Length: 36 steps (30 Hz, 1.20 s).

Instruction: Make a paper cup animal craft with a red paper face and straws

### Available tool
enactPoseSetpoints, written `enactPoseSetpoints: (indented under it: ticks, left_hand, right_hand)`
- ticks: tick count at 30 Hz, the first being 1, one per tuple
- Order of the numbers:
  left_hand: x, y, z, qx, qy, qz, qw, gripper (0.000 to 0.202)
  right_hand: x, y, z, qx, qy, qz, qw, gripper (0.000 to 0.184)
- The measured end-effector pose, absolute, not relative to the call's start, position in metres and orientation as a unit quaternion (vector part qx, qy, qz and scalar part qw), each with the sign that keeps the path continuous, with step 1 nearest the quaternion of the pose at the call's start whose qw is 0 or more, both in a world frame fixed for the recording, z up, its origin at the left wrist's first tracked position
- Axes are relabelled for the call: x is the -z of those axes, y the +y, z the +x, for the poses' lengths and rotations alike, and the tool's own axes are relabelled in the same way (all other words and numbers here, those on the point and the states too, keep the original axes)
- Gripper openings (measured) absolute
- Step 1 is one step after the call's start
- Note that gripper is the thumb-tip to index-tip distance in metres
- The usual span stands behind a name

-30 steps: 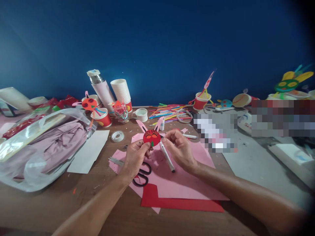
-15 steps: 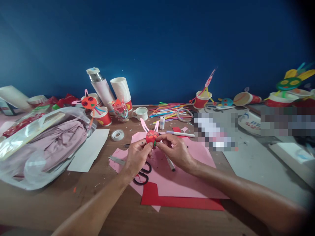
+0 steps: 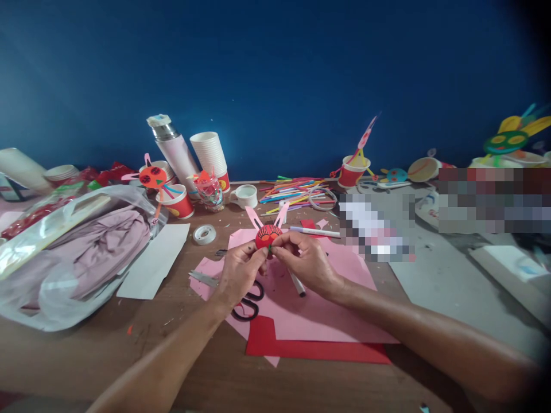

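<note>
My left hand [image 3: 241, 272] is shut on a red paper mask [image 3: 267, 236] with long pink ears, inked eyelashes and orange eyes. My right hand [image 3: 307, 264] reaches in from the right, its fingertips pressing a tiny green paper piece [image 3: 270, 248] at the mask's lower edge. A white marker pen [image 3: 298, 285] sticks out below that hand, tucked in its fingers. Black-handled scissors [image 3: 247, 304] lie just beneath my left wrist on a pink paper sheet [image 3: 331, 310]. Another white marker [image 3: 314, 232] lies beyond the mask.
A red paper sheet [image 3: 318, 351] lies under the pink one. To the left sits a plastic bag [image 3: 81, 258] holding mauve cloth, near a tape roll [image 3: 204, 234]. Along the back stand paper cups [image 3: 209, 154], a flask [image 3: 170, 146] and coloured straws [image 3: 297, 194]. Pixelated patches hide parts at right.
My hands have drawn closer together, and my right fingertips have moved onto the mask's lower edge. The marker in my right hand now shows less, its upper part hidden by the hand.
</note>
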State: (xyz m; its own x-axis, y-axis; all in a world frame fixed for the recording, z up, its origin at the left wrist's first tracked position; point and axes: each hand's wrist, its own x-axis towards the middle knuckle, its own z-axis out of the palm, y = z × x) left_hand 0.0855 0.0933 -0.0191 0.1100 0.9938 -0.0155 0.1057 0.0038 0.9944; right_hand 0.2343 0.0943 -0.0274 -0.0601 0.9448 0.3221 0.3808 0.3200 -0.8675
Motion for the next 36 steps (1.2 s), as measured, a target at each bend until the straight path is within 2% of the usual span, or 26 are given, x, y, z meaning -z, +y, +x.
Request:
enactPoseSetpoints:
  ticks: [36]
  left_hand:
    - [0.0237, 0.0934, 0.0873, -0.458, 0.466, 0.491, 0.577, 0.02]
  right_hand:
    - [0.0336, 0.097, 0.2355, -0.286, -0.671, -0.504, 0.463, 0.004]
